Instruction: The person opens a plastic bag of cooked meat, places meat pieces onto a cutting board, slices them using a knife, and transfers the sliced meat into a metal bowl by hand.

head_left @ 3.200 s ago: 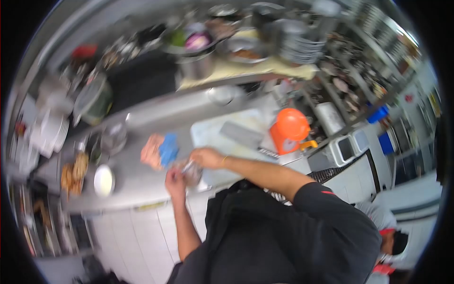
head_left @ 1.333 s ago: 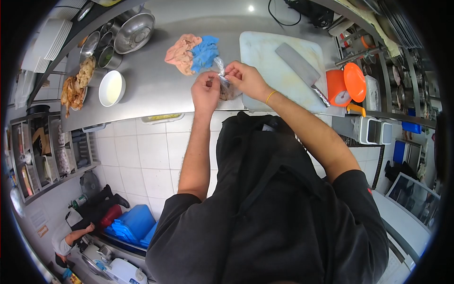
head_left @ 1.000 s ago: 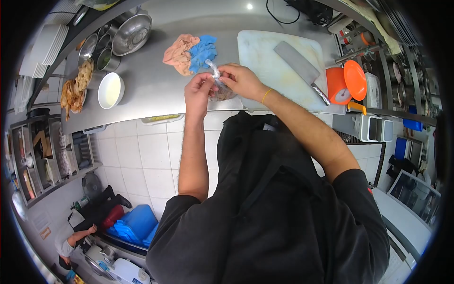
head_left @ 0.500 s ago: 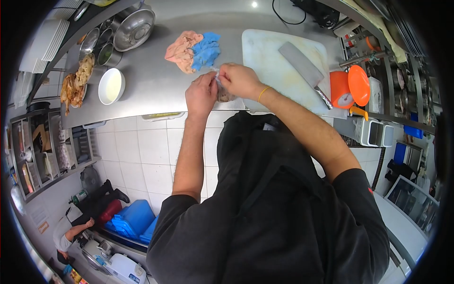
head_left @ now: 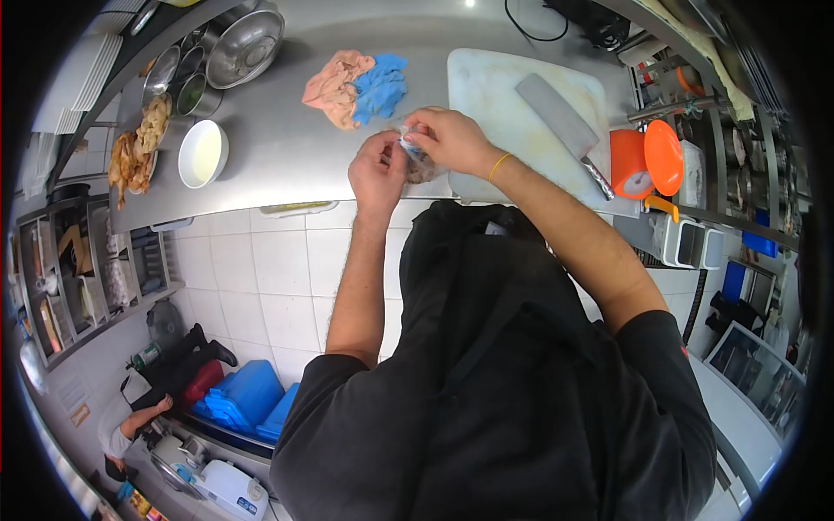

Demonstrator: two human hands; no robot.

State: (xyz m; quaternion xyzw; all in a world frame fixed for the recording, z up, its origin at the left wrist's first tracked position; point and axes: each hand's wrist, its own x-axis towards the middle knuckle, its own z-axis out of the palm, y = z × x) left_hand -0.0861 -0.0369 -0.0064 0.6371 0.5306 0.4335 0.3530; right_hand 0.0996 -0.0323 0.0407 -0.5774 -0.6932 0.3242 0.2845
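Observation:
Near the counter's front edge, a clear plastic bag [head_left: 420, 168] with brownish contents rests between my hands. My left hand [head_left: 379, 169] pinches the twisted neck of the bag from the left. From the right, my right hand [head_left: 449, 139] grips the same neck, its fingers bent close to the left fingertips. Just behind lie a salmon cloth [head_left: 337, 87] and a blue cloth [head_left: 380, 87], crumpled together. On the right a white cutting board [head_left: 486, 95] carries a large cleaver [head_left: 558, 114]. The bag's neck is partly hidden by my fingers.
A white bowl [head_left: 203, 154], cooked poultry [head_left: 133, 161] and a metal colander [head_left: 246, 49] stand on the left of the counter [head_left: 287, 174]. At the right is an orange scale [head_left: 629, 163]. Another person [head_left: 130, 421] is at the lower left, near blue bins [head_left: 248, 395].
Since the first frame the view has turned and steadied. Both hands have stayed at the bag's neck, with their fingers shifting around it. Lately the right fingers have moved slightly over the neck.

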